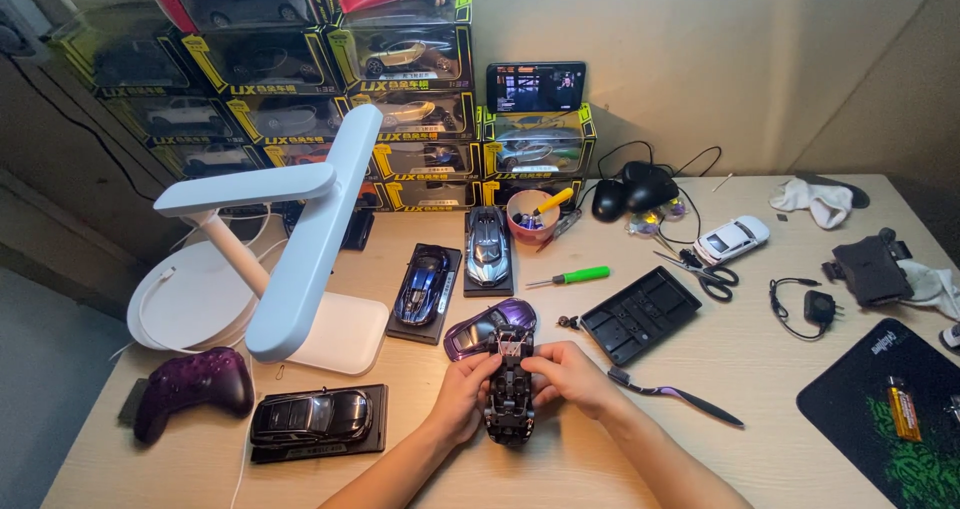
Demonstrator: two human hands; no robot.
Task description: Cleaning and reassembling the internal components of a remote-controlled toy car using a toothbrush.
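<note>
Both hands meet at the near centre of the wooden table [760, 369]. The left hand [463, 391] and the right hand [570, 377] grasp a dark model car chassis [509, 394] between them, fingers closed on its two sides, the piece lying lengthwise toward the person. Just beyond it, touching or nearly so, lies a purple car body shell [490, 327]. A black base tray [640, 313] sits to the right; a green-handled screwdriver [570, 277] lies farther off. A black model car [312, 415] on its plinth stands near left, beside a purple game controller [192, 385]. A white desk lamp [300, 239] rises at left.
</note>
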